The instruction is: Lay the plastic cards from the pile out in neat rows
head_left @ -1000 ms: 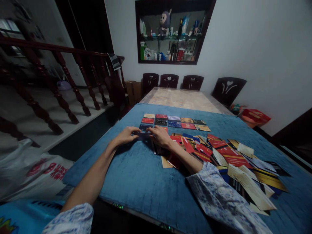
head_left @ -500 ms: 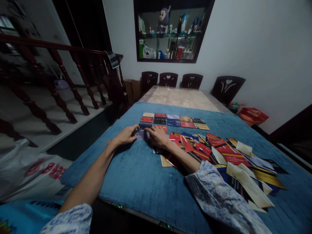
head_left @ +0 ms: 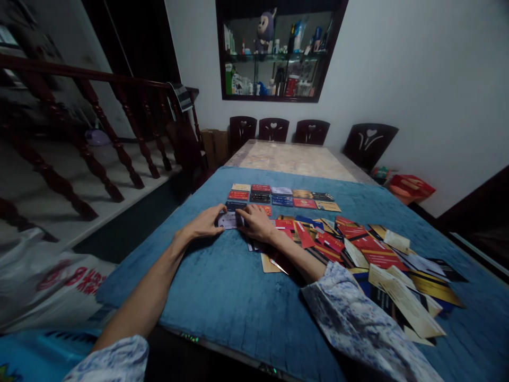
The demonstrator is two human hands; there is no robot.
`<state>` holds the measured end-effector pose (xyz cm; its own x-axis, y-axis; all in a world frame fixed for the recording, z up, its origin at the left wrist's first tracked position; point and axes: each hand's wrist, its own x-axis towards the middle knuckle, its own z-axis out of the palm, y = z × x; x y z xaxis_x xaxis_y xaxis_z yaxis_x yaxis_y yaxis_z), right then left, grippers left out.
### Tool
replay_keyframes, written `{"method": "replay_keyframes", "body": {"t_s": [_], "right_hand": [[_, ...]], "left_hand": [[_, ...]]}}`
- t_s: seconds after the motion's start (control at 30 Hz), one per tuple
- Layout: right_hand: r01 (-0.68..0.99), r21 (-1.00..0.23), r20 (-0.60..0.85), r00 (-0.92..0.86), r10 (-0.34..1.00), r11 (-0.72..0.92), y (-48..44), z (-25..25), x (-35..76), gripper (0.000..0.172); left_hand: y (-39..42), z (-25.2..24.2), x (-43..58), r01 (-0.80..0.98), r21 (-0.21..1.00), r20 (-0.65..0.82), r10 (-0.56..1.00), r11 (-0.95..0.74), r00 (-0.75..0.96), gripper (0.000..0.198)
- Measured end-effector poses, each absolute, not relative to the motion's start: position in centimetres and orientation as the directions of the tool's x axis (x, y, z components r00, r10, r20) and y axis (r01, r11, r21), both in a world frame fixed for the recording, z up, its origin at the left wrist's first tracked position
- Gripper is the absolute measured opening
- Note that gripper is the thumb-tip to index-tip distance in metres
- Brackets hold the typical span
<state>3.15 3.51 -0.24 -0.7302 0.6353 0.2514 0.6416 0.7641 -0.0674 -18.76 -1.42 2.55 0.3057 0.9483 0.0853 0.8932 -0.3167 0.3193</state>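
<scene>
A pale lilac card [head_left: 230, 220] is between my two hands at the near left end of the laid-out cards. My left hand [head_left: 204, 223] pinches its left side, thumb at the near corner and fingers at the far one. On the right side, my right hand [head_left: 256, 222] has bent fingers on the card's edge; its thumb is partly hidden. Just beyond lies a dark blue card [head_left: 235, 206]. An orange-red card [head_left: 263, 210] shows behind my right hand. Farther off, two rows of cards include a red card [head_left: 238, 195] and a black card [head_left: 260, 198].
A loose heap of cards and paper sleeves [head_left: 377, 252] spreads over the right of the blue tablecloth [head_left: 222, 297]. Chairs [head_left: 274, 130] stand along the far end. A wooden railing [head_left: 107, 159] and a white plastic bag [head_left: 51, 281] are at the left.
The lilac card's face shows more clearly between my hands, its near edge more distinct. Both hands stay in nearly the same place, and the view shifts slightly.
</scene>
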Motion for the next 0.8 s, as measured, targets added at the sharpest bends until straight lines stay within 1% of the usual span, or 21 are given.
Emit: {"method": "replay_keyframes", "body": {"t_s": [0.27, 0.43, 0.53, 0.67, 0.8], "right_hand": [[0.627, -0.08, 0.24, -0.742, 0.625, 0.775, 3.66, -0.16, 3.35, 0.063], [0.618, -0.091, 0.234, -0.749, 0.62, 0.781, 3.53, 0.03, 3.44, 0.073], [0.615, -0.094, 0.229, -0.752, 0.618, 0.783, 3.49, 0.11, 3.49, 0.075], [0.62, -0.1, 0.22, -0.749, 0.625, 0.778, 3.47, 0.23, 3.52, 0.075], [0.633, -0.082, 0.205, -0.745, 0.634, 0.77, 3.44, 0.49, 3.56, 0.066]], "left_hand": [[-1.27, 2.31, -18.68, 0.893, 0.325, 0.091, 0.95, -0.312, 0.299, 0.051], [-1.37, 2.45, -18.64, 0.893, 0.317, 0.103, 0.948, -0.319, 0.302, 0.052], [-1.42, 2.59, -18.6, 0.897, 0.302, 0.101, 0.947, -0.323, 0.306, 0.051], [-1.4, 2.54, -18.6, 0.898, 0.295, 0.11, 0.945, -0.327, 0.308, 0.05], [-1.32, 2.37, -18.63, 0.906, 0.267, 0.116, 0.944, -0.328, 0.308, 0.049]]}}
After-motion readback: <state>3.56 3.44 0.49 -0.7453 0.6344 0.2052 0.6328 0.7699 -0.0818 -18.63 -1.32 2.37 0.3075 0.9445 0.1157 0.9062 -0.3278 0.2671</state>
